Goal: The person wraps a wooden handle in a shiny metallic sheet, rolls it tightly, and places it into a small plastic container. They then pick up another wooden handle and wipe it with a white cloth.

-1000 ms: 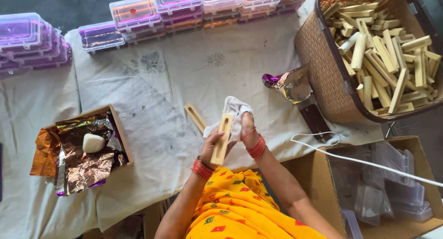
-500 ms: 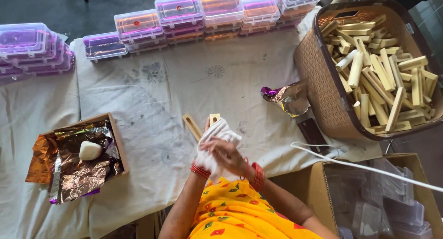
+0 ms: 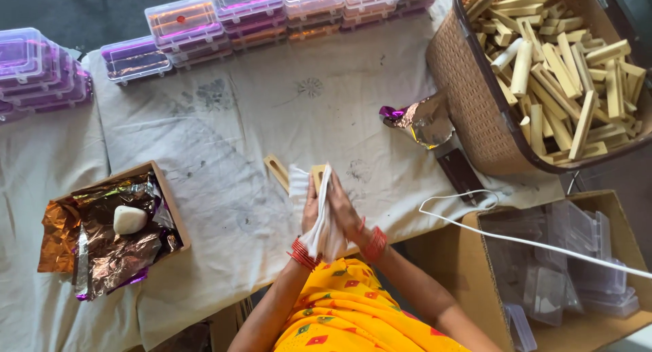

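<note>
My left hand [image 3: 310, 209] and my right hand [image 3: 345, 211] are pressed together over the near edge of the table. Between the palms is a white cloth [image 3: 323, 223] wrapped around a pale wooden stick [image 3: 317, 177], whose top end pokes out above the fingers. Both wrists wear red bangles. A second wooden stick [image 3: 276, 171] lies flat on the table cloth just left of my hands.
A woven basket [image 3: 462, 87] full of wooden sticks stands at the right. Clear plastic boxes [image 3: 183, 23] line the far edge. A cardboard tray [image 3: 170, 202] with foil and a white lump sits left. A foil wrapper [image 3: 424, 121], dark phone [image 3: 462, 175], white cable [image 3: 530, 240] lie right.
My hands have closed flat together around the cloth and stick, turning the stick more upright; a second ago the stick was bare and slanted in my grip.
</note>
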